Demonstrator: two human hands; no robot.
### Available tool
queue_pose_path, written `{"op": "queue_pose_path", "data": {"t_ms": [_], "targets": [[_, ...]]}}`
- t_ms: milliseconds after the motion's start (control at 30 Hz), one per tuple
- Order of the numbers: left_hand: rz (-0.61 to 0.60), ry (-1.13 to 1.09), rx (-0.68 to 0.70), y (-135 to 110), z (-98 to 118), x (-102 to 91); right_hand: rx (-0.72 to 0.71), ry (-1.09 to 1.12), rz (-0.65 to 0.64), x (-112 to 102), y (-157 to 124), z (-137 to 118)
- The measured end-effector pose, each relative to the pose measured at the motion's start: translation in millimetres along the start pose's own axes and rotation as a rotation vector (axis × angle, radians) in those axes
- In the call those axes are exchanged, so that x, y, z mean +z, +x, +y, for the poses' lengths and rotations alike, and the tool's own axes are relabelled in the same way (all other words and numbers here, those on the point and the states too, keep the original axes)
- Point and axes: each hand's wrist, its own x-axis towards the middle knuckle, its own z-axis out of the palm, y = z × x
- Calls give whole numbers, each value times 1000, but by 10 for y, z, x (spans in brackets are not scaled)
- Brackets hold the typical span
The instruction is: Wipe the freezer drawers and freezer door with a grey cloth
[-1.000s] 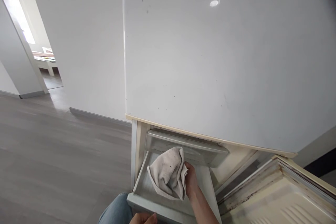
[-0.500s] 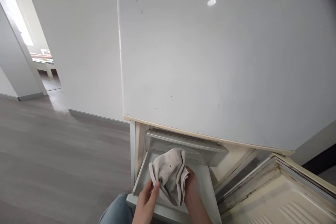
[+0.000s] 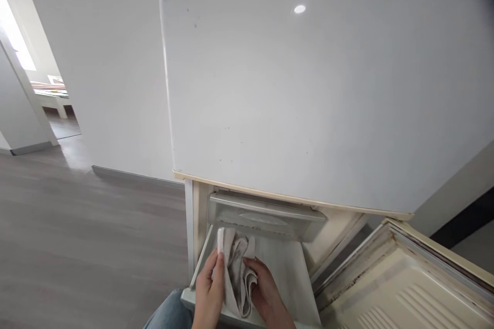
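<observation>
A pale grey, stained cloth [image 3: 237, 272] is bunched and creased between my two hands. My left hand [image 3: 210, 280] pinches its left edge, thumb on the near face. On the other side my right hand [image 3: 264, 285] is closed on the cloth's right edge, with some fingers hidden behind the folds. Below the cloth is a pulled-out white drawer [image 3: 291, 267] of a fridge or freezer. Behind it, a second drawer front [image 3: 266, 216] of clear, greyish plastic stays inside the cabinet.
The appliance's open door [image 3: 409, 288], cream inside with dark grime along its seal, stands at the right. Above is the broad white top [image 3: 289, 87] with a yellowed edge. Grey wood-look floor [image 3: 96, 247] lies to the left; my jeans knee [image 3: 170, 311] is beside the drawer.
Both hands have drawn closer together and the cloth is folded into a narrower, more upright bunch. The view has shifted slightly, so the scene sits a little further left.
</observation>
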Motion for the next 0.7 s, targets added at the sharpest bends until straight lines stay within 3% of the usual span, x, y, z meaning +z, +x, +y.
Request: {"op": "queue_pose_path", "data": {"t_ms": [100,233,367,467,533,600,700], "targets": [[46,-84,-128,70,-41,-111,10,19,68,-84,-19,-52],[101,-257,-236,154,-101,-190,-11,19,51,-160,-91,-94],[91,-344,-236,125,-71,-171,49,82,87,-169,-154,-108],[49,-242,-193,39,-4,-118,103,140,87,-118,-206,-121],[-104,-21,-56,-24,24,-59,82,153,-7,-54,-256,-119],[-386,305,180,-77,25,8,86,135,-83,12,-307,-99],[-719,673,423,-143,-11,58,90,27,-87,41,-331,-59]]}}
